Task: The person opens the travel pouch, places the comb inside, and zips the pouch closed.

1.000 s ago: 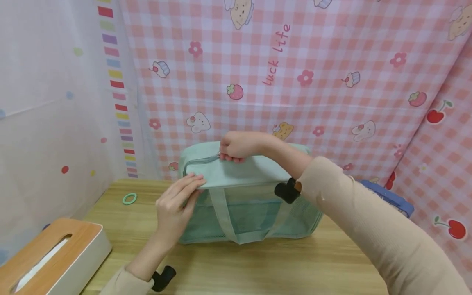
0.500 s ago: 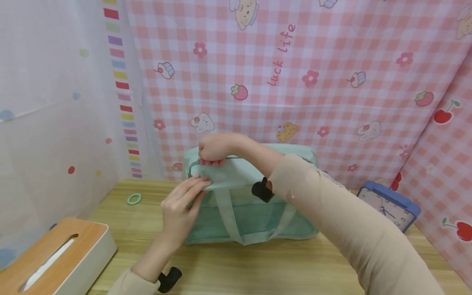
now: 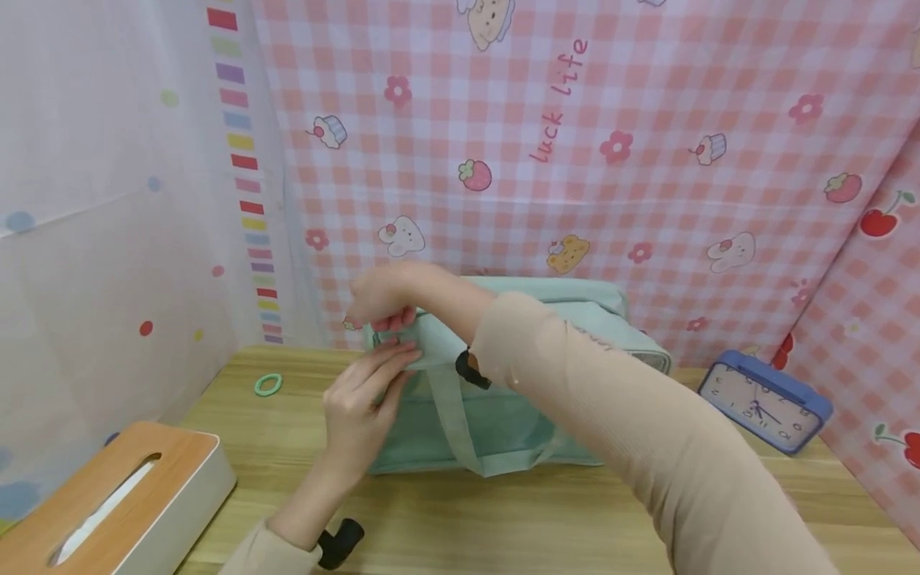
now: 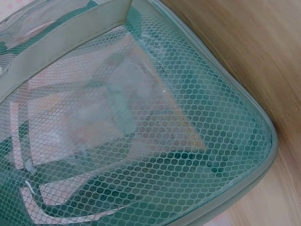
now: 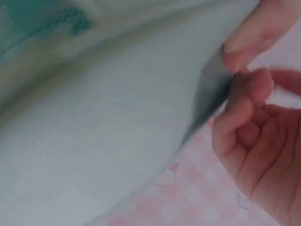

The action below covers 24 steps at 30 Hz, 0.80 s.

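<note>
A mint-green bag [image 3: 503, 435] with mesh sides and a pale strap handle [image 3: 449, 407] stands on the table in the head view. My right hand [image 3: 384, 295] is at the left end of its top, fingers curled and pinching at the zipper; the pull itself is hidden. Close by, my left hand [image 3: 359, 403] pinches the front top edge near the left corner, fingers over the top and thumb at the front. In the right wrist view, a toothed zipper edge [image 5: 141, 188] runs along the pale fabric up to the right hand's fingers. Mesh and clear panels [image 4: 155, 117] fill the left wrist view.
A tissue box with a wooden lid [image 3: 172, 439] stands at the left on the wooden table [image 3: 460, 527]. Behind it lies a green ring [image 3: 268, 385]. A blue clock [image 3: 765, 403] leans at the right. A pink checked cloth [image 3: 503, 120] hangs behind the bag.
My right hand has travelled left along the zipper, from the bag's top middle to its left end. My left hand keeps its place on the corner. More of the clock now shows.
</note>
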{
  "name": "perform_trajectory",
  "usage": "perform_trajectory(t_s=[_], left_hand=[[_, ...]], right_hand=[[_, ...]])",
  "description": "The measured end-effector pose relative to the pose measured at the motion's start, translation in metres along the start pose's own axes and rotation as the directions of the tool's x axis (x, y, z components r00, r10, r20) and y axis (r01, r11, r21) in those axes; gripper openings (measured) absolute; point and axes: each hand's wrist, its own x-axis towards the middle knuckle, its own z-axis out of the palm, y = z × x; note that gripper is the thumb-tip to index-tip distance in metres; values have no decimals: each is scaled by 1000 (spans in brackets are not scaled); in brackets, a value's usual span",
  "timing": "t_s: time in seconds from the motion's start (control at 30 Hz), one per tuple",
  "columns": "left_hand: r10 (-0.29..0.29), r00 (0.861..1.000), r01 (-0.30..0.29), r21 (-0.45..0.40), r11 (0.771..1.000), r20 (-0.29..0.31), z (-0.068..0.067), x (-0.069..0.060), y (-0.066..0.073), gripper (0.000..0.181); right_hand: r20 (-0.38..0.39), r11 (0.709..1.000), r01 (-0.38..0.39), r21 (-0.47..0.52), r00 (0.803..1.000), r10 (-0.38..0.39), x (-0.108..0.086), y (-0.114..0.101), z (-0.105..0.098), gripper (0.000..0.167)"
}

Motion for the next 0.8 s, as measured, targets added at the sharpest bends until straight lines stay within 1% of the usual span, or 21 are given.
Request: perform_trajectory(t_s=[0.07, 0.13, 0.2, 0.3, 0.4, 0.53, 0.67, 0.8], left_hand=[[2, 1000, -2, 4, 1000, 3, 0, 0, 2, 16], [3, 1000, -3, 3, 1000, 5, 1, 0, 3, 16], [-1, 1000, 1, 3, 1000, 8, 0, 0, 4, 15], [-13, 1000, 13, 11, 1000, 16, -3, 1, 3, 15], [-15, 1000, 15, 15, 1000, 16, -3, 0, 2, 16], [-8, 1000, 8, 4, 1000, 1, -3, -1, 1, 17], [-18, 1000, 18, -8, 1000, -2, -2, -1, 1, 18], [-28, 1000, 28, -9, 1000, 4, 0, -2, 3, 18]], right_hand=[[19, 999, 29, 32, 999, -29, -5, 0, -1, 25], [11, 995, 70, 67, 997, -71, -12, 5, -4, 26], [-23, 988, 109, 105, 994, -107, -21, 13, -7, 26], [-100, 979, 138, 150, 987, -124, -35, 31, -8, 28], [-159, 967, 149, 209, 980, -116, -50, 55, -3, 30], [-218, 939, 167, 301, 971, -103, -71, 87, 6, 28], [-257, 905, 168, 390, 964, -68, -94, 113, 16, 28], [-316, 879, 165, 448, 949, -17, -116, 138, 26, 29]])
